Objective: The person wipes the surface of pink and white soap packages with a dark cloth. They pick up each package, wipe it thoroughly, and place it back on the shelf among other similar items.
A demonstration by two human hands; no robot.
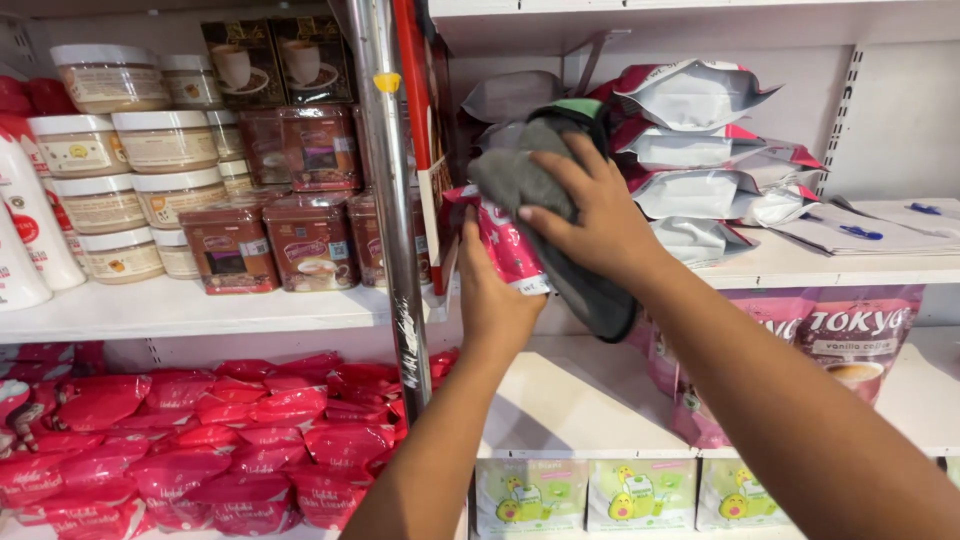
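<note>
My left hand grips a pink foil pouch from below, holding it up in front of a white shelf. My right hand presses a grey cloth against the top of that pouch; the cloth hangs down behind the pouch to about the shelf edge. Behind the cloth lies a stack of silver and red pouches on the same shelf.
A steel upright post stands just left of my hands. Brown tins and white-lidded jars fill the left shelf. Red packets are heaped below. Pink pouches, papers with blue pens and green boxes sit right and below.
</note>
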